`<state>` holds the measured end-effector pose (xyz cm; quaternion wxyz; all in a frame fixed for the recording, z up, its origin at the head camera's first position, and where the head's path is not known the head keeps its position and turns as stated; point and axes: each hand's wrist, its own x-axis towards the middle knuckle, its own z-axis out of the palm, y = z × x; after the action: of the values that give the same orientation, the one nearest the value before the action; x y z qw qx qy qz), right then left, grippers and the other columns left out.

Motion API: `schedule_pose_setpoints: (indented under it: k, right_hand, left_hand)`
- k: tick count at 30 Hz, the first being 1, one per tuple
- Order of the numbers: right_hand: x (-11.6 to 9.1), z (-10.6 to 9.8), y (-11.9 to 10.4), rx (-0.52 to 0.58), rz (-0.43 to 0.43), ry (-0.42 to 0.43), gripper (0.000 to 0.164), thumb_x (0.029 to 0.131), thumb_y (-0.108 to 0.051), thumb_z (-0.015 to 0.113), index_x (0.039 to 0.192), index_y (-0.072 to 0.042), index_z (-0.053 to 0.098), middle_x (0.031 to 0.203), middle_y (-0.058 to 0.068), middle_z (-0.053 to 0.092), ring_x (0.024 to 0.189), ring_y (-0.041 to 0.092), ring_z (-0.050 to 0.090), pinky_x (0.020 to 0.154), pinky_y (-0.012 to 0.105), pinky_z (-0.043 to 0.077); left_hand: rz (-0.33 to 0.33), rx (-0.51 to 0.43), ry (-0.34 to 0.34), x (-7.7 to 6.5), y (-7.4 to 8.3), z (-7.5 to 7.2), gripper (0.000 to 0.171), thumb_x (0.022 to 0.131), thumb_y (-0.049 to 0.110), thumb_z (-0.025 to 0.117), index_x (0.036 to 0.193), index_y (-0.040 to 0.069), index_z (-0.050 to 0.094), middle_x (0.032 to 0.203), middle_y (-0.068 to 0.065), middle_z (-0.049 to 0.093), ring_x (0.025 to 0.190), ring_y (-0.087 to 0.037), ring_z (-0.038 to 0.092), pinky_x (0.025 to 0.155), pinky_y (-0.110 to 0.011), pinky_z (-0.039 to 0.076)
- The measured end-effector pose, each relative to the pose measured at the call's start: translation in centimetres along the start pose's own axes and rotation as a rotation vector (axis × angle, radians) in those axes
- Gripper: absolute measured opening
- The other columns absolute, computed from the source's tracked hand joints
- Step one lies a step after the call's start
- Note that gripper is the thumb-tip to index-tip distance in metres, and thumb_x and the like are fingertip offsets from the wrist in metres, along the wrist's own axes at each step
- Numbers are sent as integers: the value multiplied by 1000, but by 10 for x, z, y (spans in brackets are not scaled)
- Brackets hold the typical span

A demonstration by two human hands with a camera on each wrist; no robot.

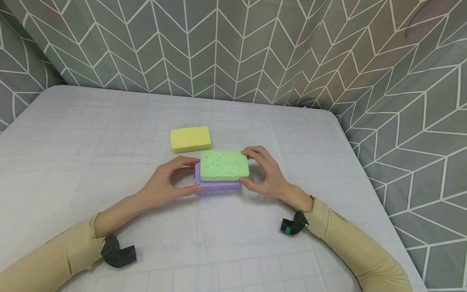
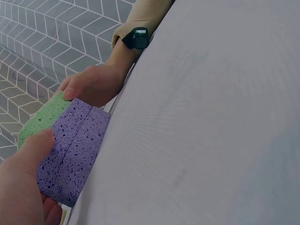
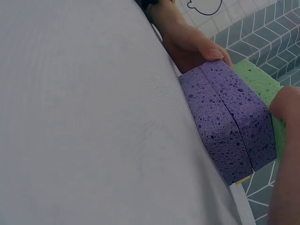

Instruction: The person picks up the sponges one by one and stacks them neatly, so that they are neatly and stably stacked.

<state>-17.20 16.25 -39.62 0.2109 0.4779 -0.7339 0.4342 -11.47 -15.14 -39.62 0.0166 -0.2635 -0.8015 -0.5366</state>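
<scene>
Two purple sponges (image 1: 219,188) lie stacked flat on the table, their seam plain in both wrist views. On top of them is a green sponge (image 1: 224,166), set slightly toward the back and right in the head view. My left hand (image 1: 164,181) grips the left end of the purple stack, thumb on the front edge and fingers behind; in the left wrist view its thumb (image 2: 40,143) presses the upper purple sponge. With thumb and fingers at its right corners, my right hand (image 1: 268,173) holds the green sponge.
A yellow sponge (image 1: 191,139) lies flat just behind the stack, a little to the left. The table (image 1: 109,129) has a white gridded cloth. Patterned grey curtain (image 1: 204,48) hangs along the back and right side.
</scene>
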Motion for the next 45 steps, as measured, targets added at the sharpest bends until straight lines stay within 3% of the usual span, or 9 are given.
schedule_pose_setpoints:
  k: [30, 35, 45]
  right_hand:
    - [-1, 6, -8, 10, -25, -32, 62, 92, -41, 68, 130, 7, 57, 124, 20, 58, 105, 27, 57, 82, 44, 55]
    - [0, 6, -10, 10, -4, -51, 65, 92, -43, 68, 131, 6, 56, 126, 19, 57, 109, 27, 56, 85, 44, 54]
    - [-1, 6, -11, 40, 23, -75, 66, 93, -43, 68, 134, 7, 54, 130, 20, 55, 116, 29, 55, 96, 33, 53]
  left_hand:
    - [-7, -8, 1, -1, 0, 1, 68, 75, 16, 89, 136, 17, 57, 133, 3, 61, 120, -7, 61, 106, -28, 49]
    - [-13, -3, 0, -1, -1, 1, 69, 75, 16, 89, 136, 16, 57, 133, 2, 61, 120, -7, 60, 106, -28, 49]
    - [-33, -42, -7, -1, 0, 1, 72, 74, 17, 90, 137, 18, 56, 133, 3, 61, 122, -10, 60, 107, -28, 49]
